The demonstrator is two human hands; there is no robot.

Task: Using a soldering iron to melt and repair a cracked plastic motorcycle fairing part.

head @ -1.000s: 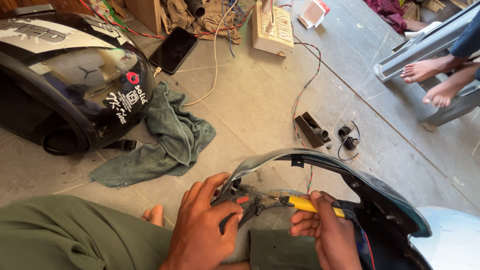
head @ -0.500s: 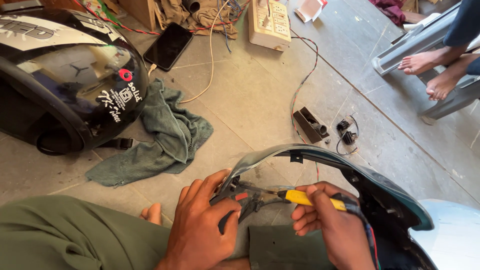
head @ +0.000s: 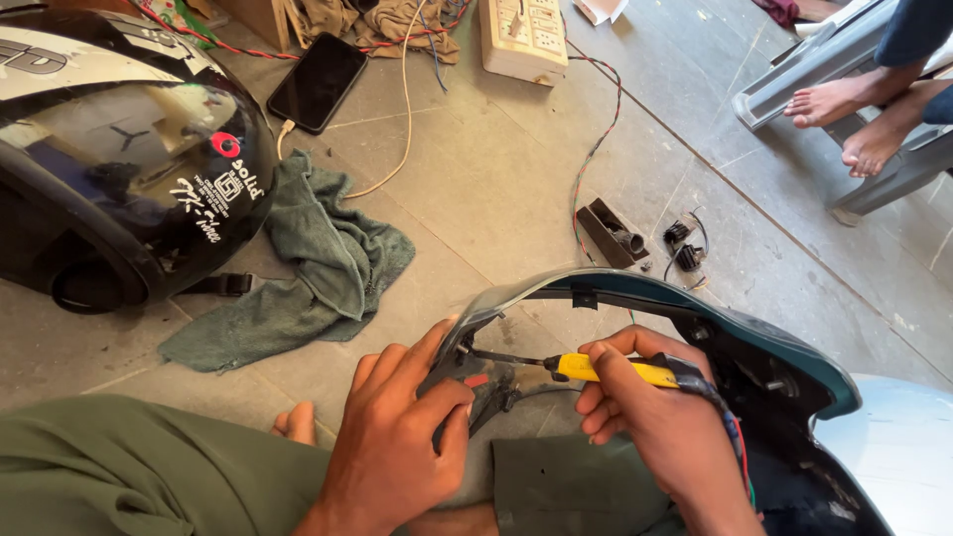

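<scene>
A curved teal plastic body panel (head: 754, 323) rests on my lap, its hollow inner side facing me. My left hand (head: 397, 447) grips the panel's left edge, thumb up along the rim. My right hand (head: 655, 422) holds a yellow-handled screwdriver (head: 611, 369) whose dark shaft points left into the panel's inside, near a small red part. Thin coloured wires run over the back of my right wrist.
A black helmet (head: 119, 159) lies at the left beside a green rag (head: 308, 268). A phone (head: 318, 79), a white power strip (head: 521, 35) and cables lie farther off. Small black parts (head: 615, 233) sit on the stone floor. Another person's bare feet (head: 854, 119) are at top right.
The view has shifted slightly. My right hand has slid the screwdriver a little left, deeper into the panel. My left hand keeps its hold on the rim.
</scene>
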